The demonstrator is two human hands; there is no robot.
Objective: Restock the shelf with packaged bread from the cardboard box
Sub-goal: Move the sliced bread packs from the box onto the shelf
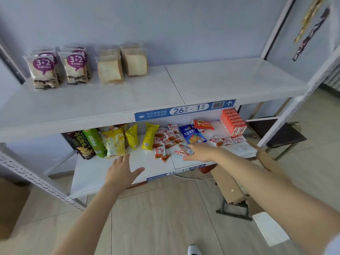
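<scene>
Packaged bread stands at the left of the white upper shelf (220, 83): purple-labelled "3+2" packs (44, 70) and, to their right, clear packs of plain toast (110, 70). Both hands reach over the lower shelf (95, 173). My left hand (121, 172) hovers there with fingers spread, holding nothing, just in front of the yellow snack bags. My right hand (200, 152) pinches a small white, red and blue snack packet (183, 152) between thumb and fingers. An open cardboard box (228, 184) sits on a stand below my right forearm; its contents are hidden.
The lower shelf holds chip bags (86, 144), yellow bags (150, 136), several small red sachets (167, 138), a blue bag (192, 134) and red cartons (232, 122). Another brown box (11, 205) stands at the left. A dark stool (283, 137) is right of the shelf post.
</scene>
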